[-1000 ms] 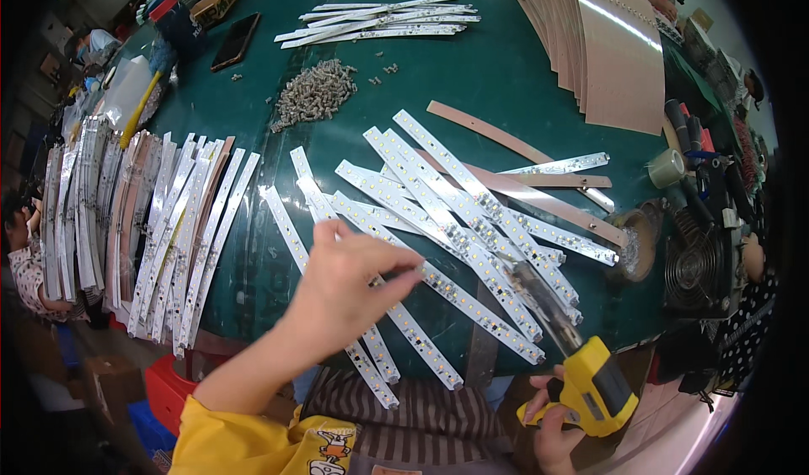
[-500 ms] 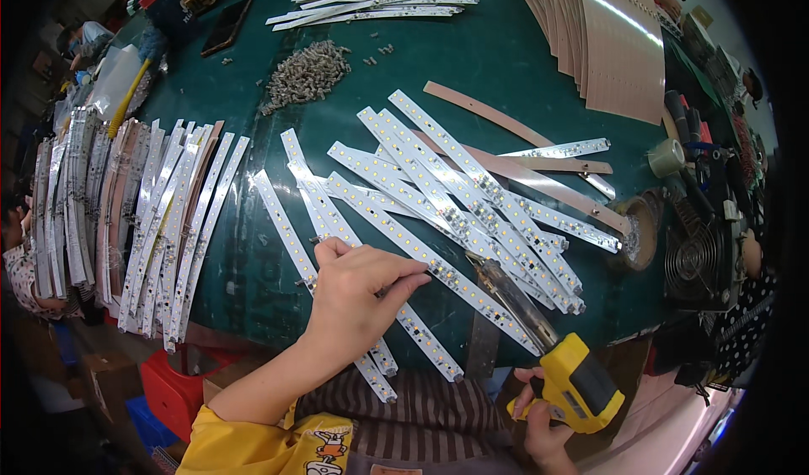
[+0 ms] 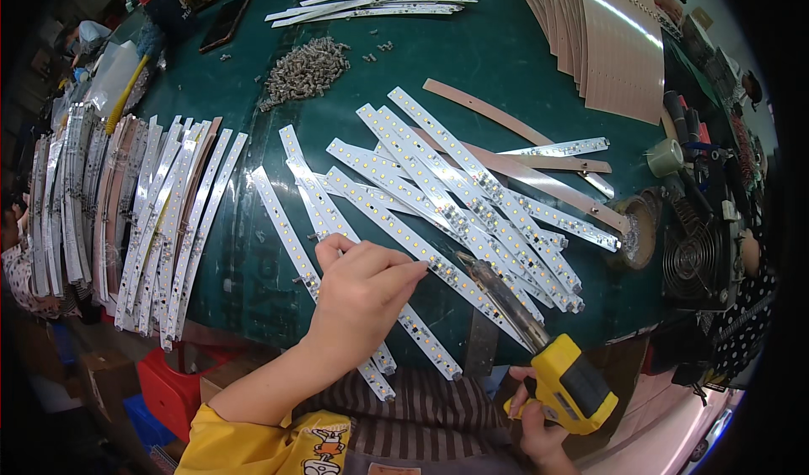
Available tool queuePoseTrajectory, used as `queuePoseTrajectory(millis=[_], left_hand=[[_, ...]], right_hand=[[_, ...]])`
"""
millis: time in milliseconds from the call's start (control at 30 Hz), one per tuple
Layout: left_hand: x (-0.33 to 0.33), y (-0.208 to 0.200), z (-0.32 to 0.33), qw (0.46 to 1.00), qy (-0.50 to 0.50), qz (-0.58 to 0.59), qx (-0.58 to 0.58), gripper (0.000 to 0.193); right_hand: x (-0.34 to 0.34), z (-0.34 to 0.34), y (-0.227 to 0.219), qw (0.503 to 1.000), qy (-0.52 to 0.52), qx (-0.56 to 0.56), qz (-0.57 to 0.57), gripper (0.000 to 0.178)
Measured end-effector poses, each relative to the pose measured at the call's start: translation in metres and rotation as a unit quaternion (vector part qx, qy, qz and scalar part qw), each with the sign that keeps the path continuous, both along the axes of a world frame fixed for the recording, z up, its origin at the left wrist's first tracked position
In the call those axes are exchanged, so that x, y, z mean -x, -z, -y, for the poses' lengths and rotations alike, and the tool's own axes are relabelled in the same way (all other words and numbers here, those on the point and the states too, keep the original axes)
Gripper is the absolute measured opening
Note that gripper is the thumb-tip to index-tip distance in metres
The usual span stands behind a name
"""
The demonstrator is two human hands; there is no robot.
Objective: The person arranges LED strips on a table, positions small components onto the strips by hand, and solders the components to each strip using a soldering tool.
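My left hand [image 3: 358,294] is closed in a pinch over a white LED strip [image 3: 383,214], thumb and forefinger pressed together beside the small components near its middle. Whatever sits between those fingertips is too small or hidden to make out. In my right hand [image 3: 535,424] is a yellow and black soldering gun [image 3: 573,382], held by its handle. Its long barrel points up and left, and the tip hovers close to my left fingertips, over or on the strip; contact cannot be told. More LED strips [image 3: 472,189] lie crossed in a loose heap just beyond.
Small metal parts [image 3: 308,69] form a pile farther back, near a phone [image 3: 226,22]. Stacked strips [image 3: 168,231] line the left edge. Brown board panels [image 3: 619,45] stand at the far right, with a tape roll [image 3: 666,157], a round holder [image 3: 638,231] and a fan [image 3: 695,260] nearer.
The soldering gun has shifted slightly left, bringing its tip nearer my left fingertips. My left fingers have bunched a little closer together. The strips lie as before.
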State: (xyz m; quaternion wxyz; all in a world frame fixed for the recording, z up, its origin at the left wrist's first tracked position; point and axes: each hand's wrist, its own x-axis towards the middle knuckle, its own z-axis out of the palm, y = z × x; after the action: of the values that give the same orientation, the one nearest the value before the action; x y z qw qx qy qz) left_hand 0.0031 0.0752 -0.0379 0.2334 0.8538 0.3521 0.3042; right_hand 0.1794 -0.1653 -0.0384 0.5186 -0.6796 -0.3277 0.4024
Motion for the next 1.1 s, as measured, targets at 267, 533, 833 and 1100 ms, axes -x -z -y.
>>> queuePoseTrajectory(millis=[267, 533, 833, 1100], left_hand=[[-0.002, 0.001, 0.001, 1.0, -0.014, -0.005, -0.005, 0.016], [-0.002, 0.0, 0.001, 0.997, -0.039, 0.037, 0.058, 0.026], [-0.002, 0.0, 0.001, 0.997, -0.032, 0.041, 0.064, 0.029], [0.001, 0.0, 0.001, 0.996, -0.03, 0.036, 0.071, 0.031]], right_hand=[[0.003, 0.009, 0.013, 0.999, 0.017, -0.023, -0.014, 0.031], [0.008, -0.003, 0.007, 1.0, -0.014, 0.024, 0.002, 0.028], [0.006, -0.01, -0.009, 0.994, -0.053, 0.094, 0.035, 0.031], [0.006, -0.031, -0.016, 0.949, -0.116, -0.034, 0.29, 0.02]])
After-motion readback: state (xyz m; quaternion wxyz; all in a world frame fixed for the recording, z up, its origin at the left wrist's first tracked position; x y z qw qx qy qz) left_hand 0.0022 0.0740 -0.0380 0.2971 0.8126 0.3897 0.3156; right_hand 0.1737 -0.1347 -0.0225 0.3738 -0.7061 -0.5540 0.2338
